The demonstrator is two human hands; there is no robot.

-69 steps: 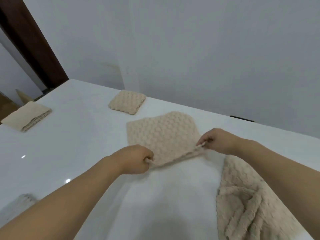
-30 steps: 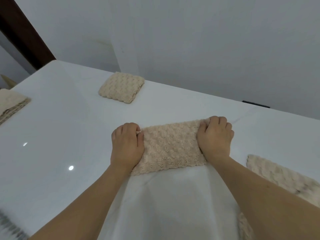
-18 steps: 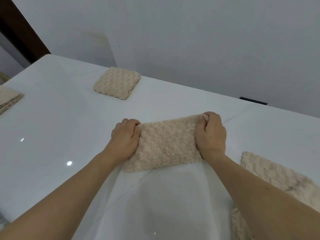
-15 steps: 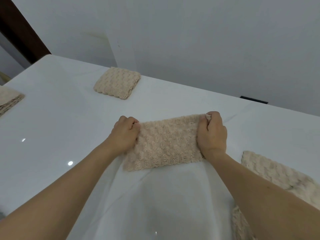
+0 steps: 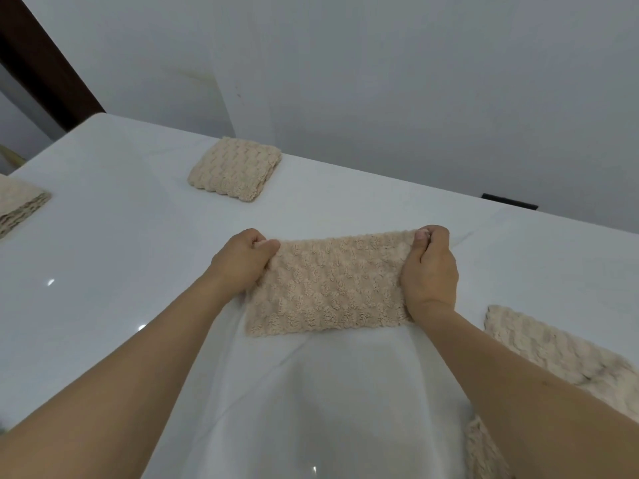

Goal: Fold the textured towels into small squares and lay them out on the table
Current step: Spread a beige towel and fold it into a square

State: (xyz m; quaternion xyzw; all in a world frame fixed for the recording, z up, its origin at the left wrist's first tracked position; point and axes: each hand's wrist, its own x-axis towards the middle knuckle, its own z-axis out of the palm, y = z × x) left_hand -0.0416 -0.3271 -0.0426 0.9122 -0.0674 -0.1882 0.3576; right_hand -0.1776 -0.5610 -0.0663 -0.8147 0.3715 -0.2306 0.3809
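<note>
Beige, nubbly cloth is seen at 4 places on the white bench (image 5: 103, 236). At the far left edge a folded stack (image 5: 19, 205) lies; further in, toward the wall, 1 finished square (image 5: 235, 168) is laid out. At the centre the half-folded towel (image 5: 328, 288) lies flat as a wide strip, its left end pinched by the left hand (image 5: 242, 264), its right end by the right hand (image 5: 430, 267), each grip closed on a far corner. Unfolded towels (image 5: 553, 347) wait at the right. The cloth is judged soft, light and limp; corners are best held so the layers are kept aligned.
</note>
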